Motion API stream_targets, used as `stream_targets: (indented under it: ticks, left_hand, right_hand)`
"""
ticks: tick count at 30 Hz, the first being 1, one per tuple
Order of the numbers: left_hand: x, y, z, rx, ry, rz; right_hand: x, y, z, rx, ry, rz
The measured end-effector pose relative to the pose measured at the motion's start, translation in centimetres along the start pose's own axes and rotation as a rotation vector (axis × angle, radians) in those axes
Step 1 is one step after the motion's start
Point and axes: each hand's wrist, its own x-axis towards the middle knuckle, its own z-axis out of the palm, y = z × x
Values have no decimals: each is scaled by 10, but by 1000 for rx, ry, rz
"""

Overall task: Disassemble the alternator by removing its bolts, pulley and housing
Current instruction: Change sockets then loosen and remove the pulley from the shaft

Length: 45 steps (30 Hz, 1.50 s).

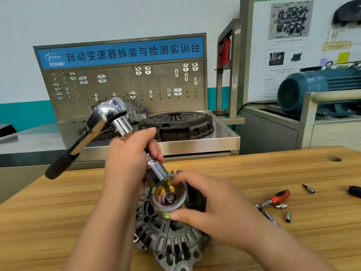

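The grey cast alternator (166,239) stands on the wooden table (273,173) with its pulley (169,198) facing up. The shaft end and nut show inside the pulley cup. My left hand (129,161) grips the extension bar of a chrome ratchet wrench (105,118). Its socket (156,173) is tilted, with its tip at the pulley's far rim. The ratchet's black handle points up and left. My right hand (207,198) holds the pulley, thumb on the ribbed side, fingers over the far rim.
Right of the alternator lie a red-handled driver (278,197), several loose sockets and bits (287,216) and a black handle (354,191) at the edge. Behind the table stands a steel bench with a pegboard (125,87), a clutch plate (179,124) and a blue motor (316,89).
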Motion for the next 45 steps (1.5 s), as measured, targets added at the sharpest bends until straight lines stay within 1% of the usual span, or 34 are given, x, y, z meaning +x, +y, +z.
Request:
stream_targets:
  ticks: [4,7,9,12,14,15,16,17,18,19,20,21,22,23,25,26,28,31,32,34,38,42,45]
  left_hand:
    - [7,-1,-11,-3,11,11]
    - [9,0,-14,-39,21,9]
    - [10,2,-17,-59,29,-2]
    - [12,3,-22,-154,40,-49]
    - [14,3,-25,-251,51,-104]
    - [15,3,-26,-294,61,-127]
    - [16,2,-25,-329,77,-140]
    - [15,3,-24,-352,97,-143]
    - [14,3,-21,-359,111,-133]
    - [12,4,-18,-344,112,-113]
    - [8,5,-13,-294,96,-89]
    - [2,6,-7,-207,63,-67]
    - [-4,6,-1,-92,23,-46]
    - [-9,7,6,35,-17,-21]
    - [-20,12,15,215,-75,31]
    - [-23,15,16,226,-95,49]
    - [-31,23,23,112,-115,44]
    - [-31,27,25,-184,-89,-38]
    - [-33,26,27,-208,-86,-60]
    - [-39,24,35,-158,-81,-81]
    - [-58,20,52,-123,-66,-88]
    - [-71,14,70,-86,-48,-107]
    - [-81,7,88,-6,-34,-94]
  right_hand:
    - [15,-14,-7,-131,-66,-9]
    - [26,-26,-6,-282,-63,-39]
    - [31,-30,-5,-321,-54,-27]
    - [32,-31,-4,-275,-34,40]
    - [28,-33,0,-159,104,68]
    - [26,-38,3,-15,210,100]
    - [25,-45,7,220,324,161]
    - [23,-53,11,538,403,260]
    - [23,-60,15,884,430,376]
    - [24,-66,18,1208,404,485]
    - [24,-74,20,1467,356,565]
    - [23,-79,22,1647,329,608]
    - [22,-83,22,1757,344,622]
    - [19,-86,22,1817,387,619]
    - [12,-90,21,1867,477,605]
    - [7,-91,21,1886,497,600]
    - [-8,-90,13,1905,505,578]
    - [-24,-90,5,1894,423,555]
    - [-29,-91,3,1902,396,552]
    - [-36,-92,1,1928,377,588]
    - [-50,-83,-1,1957,455,600]
    - [-66,-72,-6,1877,499,599]
    - [-75,-61,-7,1817,591,604]
